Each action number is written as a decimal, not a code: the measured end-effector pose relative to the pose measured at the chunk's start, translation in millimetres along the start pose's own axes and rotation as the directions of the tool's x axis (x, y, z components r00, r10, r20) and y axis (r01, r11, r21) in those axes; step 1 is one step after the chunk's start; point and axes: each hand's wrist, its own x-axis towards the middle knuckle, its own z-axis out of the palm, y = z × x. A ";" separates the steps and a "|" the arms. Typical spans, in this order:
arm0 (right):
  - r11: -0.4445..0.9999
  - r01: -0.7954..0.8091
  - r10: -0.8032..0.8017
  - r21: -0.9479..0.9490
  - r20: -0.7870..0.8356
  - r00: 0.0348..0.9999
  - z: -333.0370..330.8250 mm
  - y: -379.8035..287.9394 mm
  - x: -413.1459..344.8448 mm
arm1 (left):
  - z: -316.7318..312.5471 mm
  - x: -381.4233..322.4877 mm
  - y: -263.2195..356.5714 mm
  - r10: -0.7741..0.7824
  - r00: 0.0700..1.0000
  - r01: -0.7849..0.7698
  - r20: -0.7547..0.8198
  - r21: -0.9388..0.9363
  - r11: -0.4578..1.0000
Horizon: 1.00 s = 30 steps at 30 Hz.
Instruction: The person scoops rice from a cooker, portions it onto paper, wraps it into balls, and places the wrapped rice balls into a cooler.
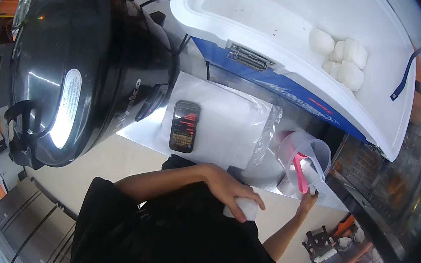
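My left hand (236, 194) is closed around a white rounded packet (246, 208), held in front of my black shirt. My right hand (307, 201) is at the near side of a clear plastic jug (285, 151), with its fingers around the lower part of the handle. A pink scoop or spoon (300, 171) leans inside the jug. Ahead of my left hand, a stack of white sheets (220, 129) with a clear plastic edge lies on the metal table (140, 132). On the sheets rests a dark smartphone (184, 127) with its screen lit.
A large black cooker-like appliance (96, 56) stands on the left. Behind the sheets is a blue-and-white cooler box (216, 24), its inside visible, holding several similar white packets (354, 54). A dark metal-framed unit (369, 200) borders the table's right side.
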 end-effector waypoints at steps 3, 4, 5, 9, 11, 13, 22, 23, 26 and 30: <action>0.994 -0.105 0.107 0.043 -0.054 0.993 -10.5 -34.5 -31.7 | -7.9 0.4 -5.5 0.063 0.997 -0.059 0.037 -0.094 0.994; 0.980 -0.181 0.187 0.087 -0.059 0.981 -19.1 -51.1 -42.3 | -10.6 1.2 -7.4 0.085 0.995 -0.078 0.051 -0.121 0.990; 0.978 -0.151 0.152 0.144 0.006 0.988 -33.8 -60.1 -54.9 | -14.0 3.2 -13.8 0.058 0.996 -0.051 0.063 -0.116 0.992; 0.927 -0.159 0.033 0.340 0.349 0.937 -106.2 -95.3 -116.8 | -18.5 4.4 -26.3 -0.045 0.998 0.051 0.038 -0.180 0.982; 0.815 -0.173 -0.224 0.554 0.576 0.786 -119.3 -165.1 -158.4 | -15.3 10.3 -43.7 -0.051 0.996 0.067 0.071 -0.242 0.968; 0.571 -0.039 -0.652 0.820 0.482 0.586 -112.3 -199.3 -159.4 | -11.3 20.5 -53.4 -0.053 0.987 0.092 0.150 -0.264 0.960; 0.445 0.769 -0.864 0.459 0.447 0.233 -22.4 -562.8 -111.4 | 3.5 -14.3 -43.2 -0.079 0.934 -0.095 -0.349 -0.456 0.885; 0.360 0.903 -0.828 0.234 0.526 0.193 -12.4 -602.1 -104.3 | 6.7 -16.1 -47.6 -0.064 0.886 -0.179 -0.459 -0.466 0.866; 0.240 0.961 -0.658 0.138 0.751 0.057 107.4 -637.3 -43.7 | 16.5 -38.2 -54.6 -0.126 0.785 -0.229 -0.606 -0.473 0.851; 0.025 0.999 -0.385 0.049 0.922 -0.035 182.9 -574.7 42.6 | 19.5 -51.6 -44.0 -0.101 0.695 -0.214 -0.712 -0.338 0.917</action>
